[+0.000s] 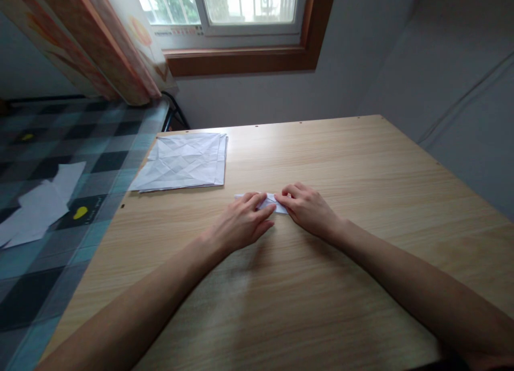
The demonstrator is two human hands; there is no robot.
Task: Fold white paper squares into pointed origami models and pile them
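A small piece of folded white paper lies on the wooden table in front of me, partly covered by my fingers. My left hand rests over its left part, with the fingers reaching across the paper and pressing on it. At the paper's right end, the fingers of my right hand are bent together and pinch its edge. The underside of the paper and its far left part are hidden by my left hand.
A stack of creased white paper sheets sits at the table's back left corner. To the left, loose white paper pieces lie on a checked cloth. Behind are a curtain, a window and a wall.
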